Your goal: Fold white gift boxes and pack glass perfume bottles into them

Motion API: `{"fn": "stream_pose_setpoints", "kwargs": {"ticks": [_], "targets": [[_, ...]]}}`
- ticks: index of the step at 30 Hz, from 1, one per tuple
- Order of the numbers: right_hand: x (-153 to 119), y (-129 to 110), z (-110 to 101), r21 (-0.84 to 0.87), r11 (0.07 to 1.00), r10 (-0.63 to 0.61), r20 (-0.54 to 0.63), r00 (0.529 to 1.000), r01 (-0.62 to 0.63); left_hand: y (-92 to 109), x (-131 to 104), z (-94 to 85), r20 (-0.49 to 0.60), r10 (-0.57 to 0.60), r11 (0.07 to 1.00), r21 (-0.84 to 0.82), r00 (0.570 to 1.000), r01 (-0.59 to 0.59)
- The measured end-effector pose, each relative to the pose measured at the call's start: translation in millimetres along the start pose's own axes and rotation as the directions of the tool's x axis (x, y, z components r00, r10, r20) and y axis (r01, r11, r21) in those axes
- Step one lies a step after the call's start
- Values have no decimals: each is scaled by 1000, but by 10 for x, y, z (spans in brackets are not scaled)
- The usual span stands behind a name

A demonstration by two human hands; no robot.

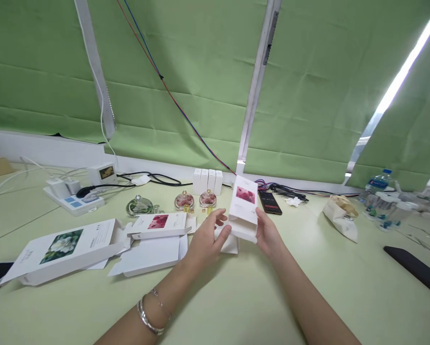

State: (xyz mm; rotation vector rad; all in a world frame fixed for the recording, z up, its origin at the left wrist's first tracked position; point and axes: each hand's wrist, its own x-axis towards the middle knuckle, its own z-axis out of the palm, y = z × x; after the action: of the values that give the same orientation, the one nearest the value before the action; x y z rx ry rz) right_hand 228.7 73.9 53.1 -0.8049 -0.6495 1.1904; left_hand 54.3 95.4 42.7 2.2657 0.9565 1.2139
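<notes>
My right hand (268,234) grips a small white carton (244,203) with a pink-red flower picture by its right side. The carton is tilted, and its lower end stands open with a flap out. My left hand (209,235), wearing bracelets at the wrist, is just left of the carton with thumb and fingers apart. Under and behind the hands lies a white piece (232,246), partly hidden. To the left are a similar carton with a red flower picture (157,222), a larger carton with a white flower picture (63,244), and a plain white carton (152,256).
Behind stand round glass bottles with flowers inside (184,201), a green one (139,206), and several small white boxes (207,181). A phone (270,202), a cloth pouch (340,218) and clear jars (398,213) are to the right. A power strip (73,201) is at left.
</notes>
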Motion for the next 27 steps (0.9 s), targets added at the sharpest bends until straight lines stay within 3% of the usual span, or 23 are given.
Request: {"fn": "stream_pose_setpoints", "kwargs": {"ticks": [8,11,16,17,19,22,23,24,26,27], "targets": [[-140,241,136,-124,991,66,125,990,-50,-10,55,-5,-194,-196,980,-22,961,195],[-128,229,117,-154,987,59,129,990,-38,-36,68,-29,-187,-142,990,-39,972,137],[-18,98,14,-216,968,-118,69,991,130,-16,33,-26,-50,41,994,-104,998,-46],[-2,78,-3,-246,956,-145,73,987,158,-7,25,-33,-85,82,992,-89,993,-90],[17,62,-31,-335,921,-170,110,979,198,4,22,-68,-254,152,986,-23,955,-163],[34,113,-82,-544,811,-123,204,971,217,-2,53,-147,-483,234,972,84,844,-221],[41,145,-105,-627,749,-88,229,969,216,-10,68,-165,-477,251,968,122,842,-220],[50,178,-130,-708,673,-50,245,968,213,-21,80,-173,-398,250,966,167,882,-198],[70,236,-178,-842,499,26,253,967,206,-50,86,-146,-98,166,952,275,981,-134],[80,256,-197,-888,411,57,250,966,206,-69,77,-113,65,95,939,324,993,-111]]}}
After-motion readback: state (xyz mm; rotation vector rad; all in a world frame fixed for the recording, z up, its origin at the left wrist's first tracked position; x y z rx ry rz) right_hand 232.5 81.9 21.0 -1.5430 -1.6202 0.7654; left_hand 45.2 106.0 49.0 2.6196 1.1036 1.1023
